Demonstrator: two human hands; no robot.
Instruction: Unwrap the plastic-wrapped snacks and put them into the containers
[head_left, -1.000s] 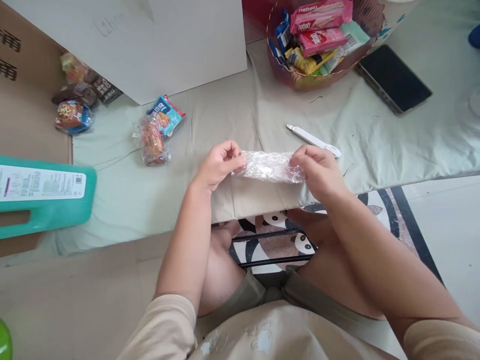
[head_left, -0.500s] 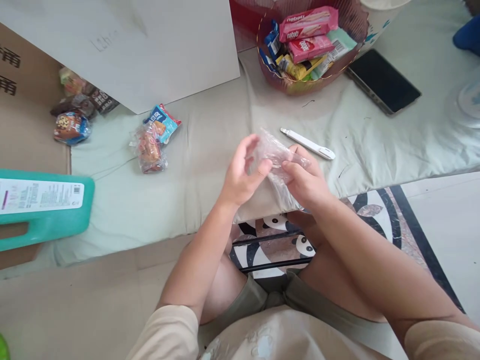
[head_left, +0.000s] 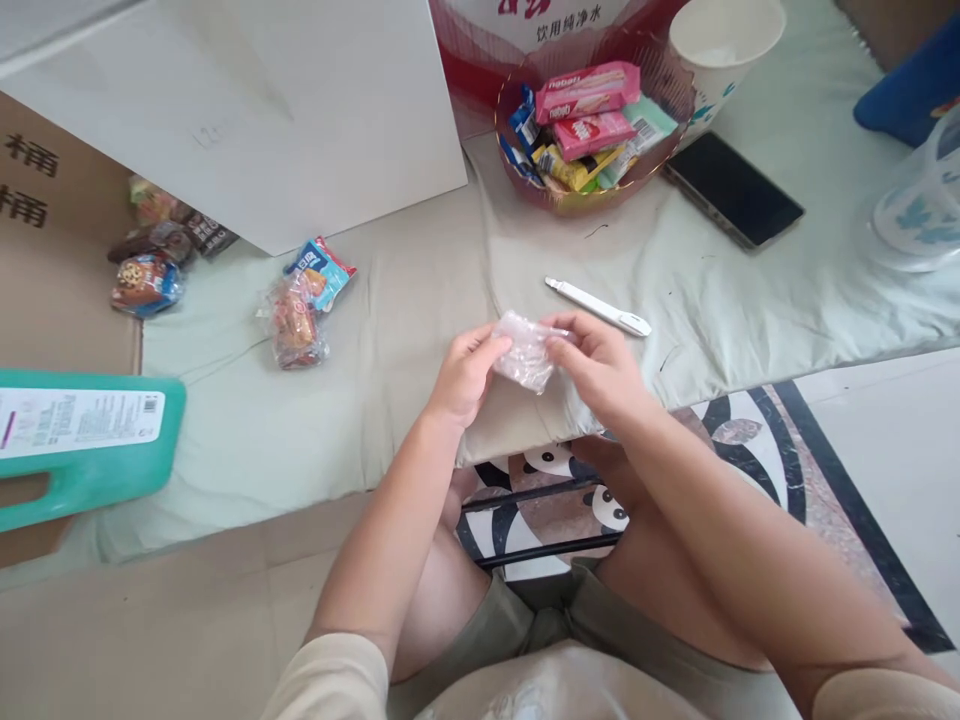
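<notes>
A crumpled piece of clear plastic wrap (head_left: 527, 352) is stretched between my two hands, above the near edge of the cloth-covered surface (head_left: 405, 380). My left hand (head_left: 466, 372) pinches its left side between thumb and fingers. On the other side, my right hand (head_left: 600, 362) grips the right end, thumb on top. Just beyond my right hand lies a white utility knife (head_left: 598, 306). Off to the left, a clear-wrapped snack (head_left: 294, 325) rests against a blue and red snack packet (head_left: 324, 272).
Behind stand a white box (head_left: 315, 120) and a pink glass bowl (head_left: 592, 200) of wrapped snacks. A black phone (head_left: 736, 190), a paper cup (head_left: 724, 50) and a clear plastic container (head_left: 922, 215) are at the right. A teal jug (head_left: 120, 480) lies at the left near more snacks (head_left: 146, 283).
My left hand has closed onto the plastic, which is now folded smaller and held lower. The camera view has tilted up slightly.
</notes>
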